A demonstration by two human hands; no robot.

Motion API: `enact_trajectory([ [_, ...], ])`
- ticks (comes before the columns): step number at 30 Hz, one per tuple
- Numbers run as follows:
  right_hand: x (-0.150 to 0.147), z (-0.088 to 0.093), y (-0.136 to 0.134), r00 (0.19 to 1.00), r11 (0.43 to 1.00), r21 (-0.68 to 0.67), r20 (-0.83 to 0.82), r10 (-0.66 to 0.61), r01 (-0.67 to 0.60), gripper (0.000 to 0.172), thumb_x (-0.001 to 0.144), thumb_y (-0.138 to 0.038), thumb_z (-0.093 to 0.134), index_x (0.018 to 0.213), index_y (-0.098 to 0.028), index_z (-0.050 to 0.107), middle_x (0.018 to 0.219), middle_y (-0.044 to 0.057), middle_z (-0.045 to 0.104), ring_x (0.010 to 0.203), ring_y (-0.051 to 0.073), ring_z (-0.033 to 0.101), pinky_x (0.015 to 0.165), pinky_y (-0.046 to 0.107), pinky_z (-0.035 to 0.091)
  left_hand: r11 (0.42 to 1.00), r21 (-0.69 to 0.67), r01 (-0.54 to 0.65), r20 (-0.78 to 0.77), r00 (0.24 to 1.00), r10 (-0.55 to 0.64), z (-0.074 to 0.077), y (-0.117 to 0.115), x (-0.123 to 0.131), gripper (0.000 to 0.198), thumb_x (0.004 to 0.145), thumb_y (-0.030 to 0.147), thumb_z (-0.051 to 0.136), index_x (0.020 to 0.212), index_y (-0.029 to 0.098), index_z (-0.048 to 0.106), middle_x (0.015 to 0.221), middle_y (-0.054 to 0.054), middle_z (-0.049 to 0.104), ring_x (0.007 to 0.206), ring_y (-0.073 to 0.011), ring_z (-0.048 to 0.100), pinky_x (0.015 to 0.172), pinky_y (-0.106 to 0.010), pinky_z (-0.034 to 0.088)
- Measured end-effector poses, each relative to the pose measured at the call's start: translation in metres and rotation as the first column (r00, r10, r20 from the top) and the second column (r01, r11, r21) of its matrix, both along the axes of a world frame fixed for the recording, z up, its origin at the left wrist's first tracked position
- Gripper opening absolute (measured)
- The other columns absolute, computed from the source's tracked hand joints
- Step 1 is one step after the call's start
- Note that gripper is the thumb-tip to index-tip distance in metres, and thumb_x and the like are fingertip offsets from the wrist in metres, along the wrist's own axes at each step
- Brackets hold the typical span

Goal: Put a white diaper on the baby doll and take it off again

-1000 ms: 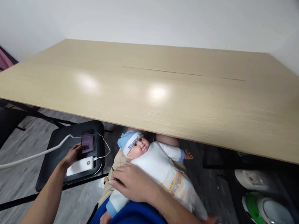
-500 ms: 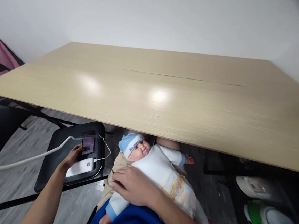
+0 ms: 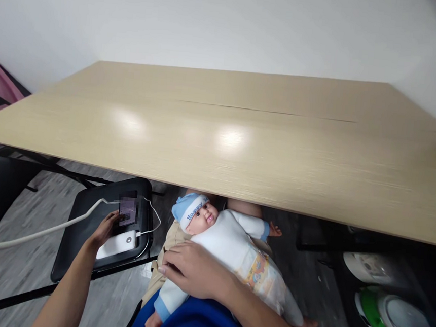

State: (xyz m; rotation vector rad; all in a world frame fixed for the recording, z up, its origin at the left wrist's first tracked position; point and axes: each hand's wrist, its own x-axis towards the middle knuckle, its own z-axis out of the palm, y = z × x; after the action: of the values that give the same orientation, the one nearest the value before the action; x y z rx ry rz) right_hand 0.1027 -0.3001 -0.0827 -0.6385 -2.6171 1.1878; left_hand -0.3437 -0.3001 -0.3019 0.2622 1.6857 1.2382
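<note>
Head view: the table point(image 3: 243, 135) fills the middle of the picture, and its near edge runs across just above the doll's cap. The doll point(image 3: 234, 238) lies on its back across the person's lap, under that edge. Its head points to the table and its feet to the lower right. The right hand point(image 3: 193, 273) lies open and flat on the doll's chest and near arm, fingers spread, not clasping. Between the near edge and the doll's face there is little room.

To the left a black chair seat point(image 3: 78, 232) stands just beside the lap. A phone point(image 3: 128, 210) lies near its far right corner, and a white power bank point(image 3: 117, 244) sits nearer the front edge, with a thin cable between them. The left hand point(image 3: 105, 229) is loosely open, its fingertips on the phone's lower left edge. A thick white cable point(image 3: 36, 233) crosses the seat's left edge. The floor left of the seat lies open.

Against half a second ago, both hands, the doll and the phone keep their places; only the camera has tipped slightly
</note>
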Motion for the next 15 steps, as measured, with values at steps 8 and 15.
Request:
enact_trajectory([
  [8, 0.0007, 0.0000, -0.0010, 1.000, 1.000, -0.010, -0.005, -0.013, 0.012, 0.025, 0.120, -0.034, 0.060, 0.104, -0.019, 0.073, 0.102, 0.004, 0.079, 0.098, 0.021, 0.071, 0.088, 0.032, 0.045, 0.999, -0.032, -0.035, -0.001, 0.999, 0.035, 0.0007, 0.0029, 0.0005, 0.012, 0.087, 0.020, 0.077, 0.098, 0.018, 0.073, 0.090, -0.001, 0.079, 0.079, -0.0191, 0.073, 0.074, -0.027, 0.055],
  [15, 0.0002, -0.0008, -0.0002, 1.000, 1.000, 0.007, -0.016, -0.008, 0.008, 0.026, 0.120, -0.034, 0.060, 0.101, -0.019, 0.071, 0.100, 0.003, 0.079, 0.096, 0.020, 0.070, 0.086, 0.031, 0.044, 0.998, -0.050, -0.044, -0.036, 0.998, 0.042, -0.0005, 0.0042, -0.0002, 0.015, 0.084, 0.019, 0.082, 0.097, 0.017, 0.074, 0.087, 0.000, 0.078, 0.076, -0.0164, 0.070, 0.069, -0.023, 0.052],
])
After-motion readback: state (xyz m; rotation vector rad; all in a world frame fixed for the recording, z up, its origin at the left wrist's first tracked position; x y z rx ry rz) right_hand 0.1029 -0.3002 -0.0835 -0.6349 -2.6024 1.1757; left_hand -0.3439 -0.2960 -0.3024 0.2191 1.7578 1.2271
